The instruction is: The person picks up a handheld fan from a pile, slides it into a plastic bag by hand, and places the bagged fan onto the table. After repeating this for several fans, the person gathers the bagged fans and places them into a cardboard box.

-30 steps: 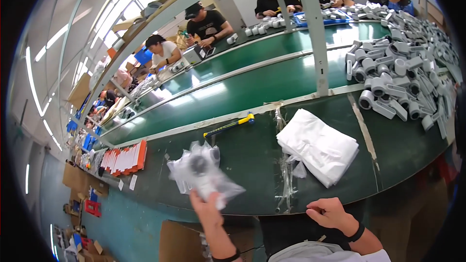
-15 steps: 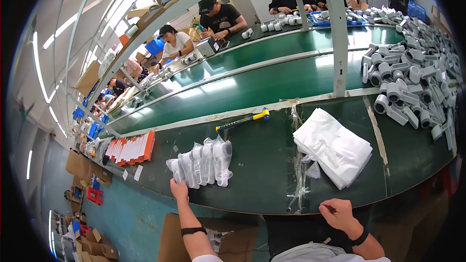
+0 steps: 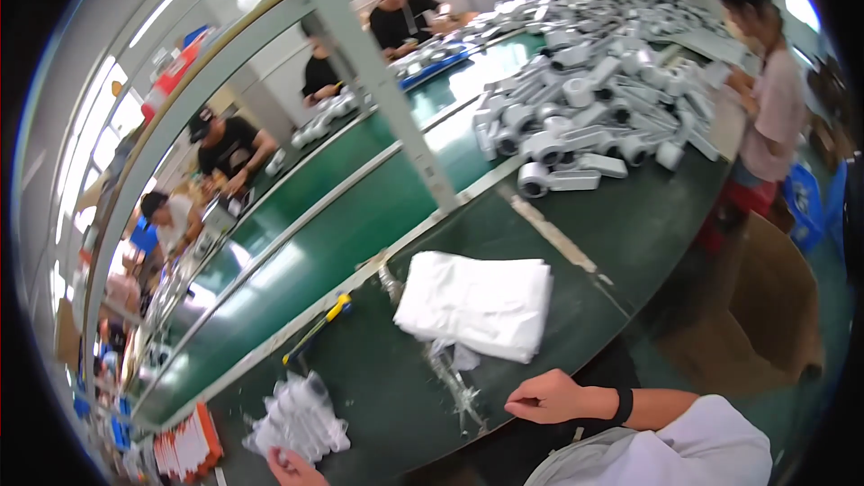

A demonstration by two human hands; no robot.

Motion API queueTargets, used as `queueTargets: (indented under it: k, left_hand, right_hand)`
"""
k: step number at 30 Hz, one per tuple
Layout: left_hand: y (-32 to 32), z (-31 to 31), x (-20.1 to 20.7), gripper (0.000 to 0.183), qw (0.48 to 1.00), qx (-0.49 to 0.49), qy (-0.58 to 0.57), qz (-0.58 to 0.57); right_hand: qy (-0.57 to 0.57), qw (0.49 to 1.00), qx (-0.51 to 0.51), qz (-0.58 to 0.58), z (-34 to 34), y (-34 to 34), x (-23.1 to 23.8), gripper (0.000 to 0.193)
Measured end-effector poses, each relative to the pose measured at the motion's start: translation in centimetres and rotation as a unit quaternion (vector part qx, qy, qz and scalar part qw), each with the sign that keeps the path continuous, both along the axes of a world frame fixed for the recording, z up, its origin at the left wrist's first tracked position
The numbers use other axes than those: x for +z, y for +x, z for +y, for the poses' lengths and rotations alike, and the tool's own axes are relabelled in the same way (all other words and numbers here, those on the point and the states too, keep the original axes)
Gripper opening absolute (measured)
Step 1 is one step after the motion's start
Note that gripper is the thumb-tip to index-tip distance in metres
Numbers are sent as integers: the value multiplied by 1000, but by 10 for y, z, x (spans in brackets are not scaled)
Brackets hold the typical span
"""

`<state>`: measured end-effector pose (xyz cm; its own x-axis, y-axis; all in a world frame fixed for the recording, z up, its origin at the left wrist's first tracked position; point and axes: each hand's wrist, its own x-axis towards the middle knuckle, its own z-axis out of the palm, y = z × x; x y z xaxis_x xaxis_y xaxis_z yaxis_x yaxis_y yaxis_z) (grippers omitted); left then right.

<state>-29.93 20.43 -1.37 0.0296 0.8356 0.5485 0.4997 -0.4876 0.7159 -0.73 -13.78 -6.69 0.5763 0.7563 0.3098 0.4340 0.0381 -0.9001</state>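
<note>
A row of grey plastic parts in clear bags (image 3: 301,416) lies side by side on the dark green bench. At its near edge is my left hand (image 3: 295,468), blurred, its fingertips slightly apart and nothing seen between them; whether it touches the bags I cannot tell. My right hand (image 3: 545,396) hovers by the front edge of the bench, fingers curled together with nothing showing in them. Just beyond it lies a stack of white plastic bags (image 3: 477,301). A yellow and dark hammer (image 3: 317,328) rests near the bench's back rail.
Orange and white flat cartons (image 3: 187,445) sit at the far left. A large heap of grey parts (image 3: 594,108) covers the far right. A metal post (image 3: 378,81) rises by the green conveyor (image 3: 337,247). Co-workers sit across it; a person in pink (image 3: 774,117) stands right.
The view has swung to the right, so the bench things sit lower and further left. More of the heap and the person in pink have come into view. My right hand stays curled.
</note>
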Motion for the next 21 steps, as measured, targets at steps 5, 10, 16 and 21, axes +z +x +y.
queueTargets:
  k: [5, 10, 16, 21]
  left_hand:
    - [87, -122, -14, 21, 953, -269, -138, -22]
    - [109, -119, -60, 21, 941, -250, -226, -29]
    - [116, -108, -93, 20, 943, -250, -204, -82]
    - [118, -128, -75, 10, 972, -203, -107, 54]
  right_hand:
    - [34, 997, -71, -23, -31, 45, 47, 5]
    - [0, 933, -353, -77, -34, 171, 67, 15]
    - [-176, 827, -408, -345, -32, 284, 24, 45]
    - [-343, 781, -390, -348, -13, 293, 12, 46]
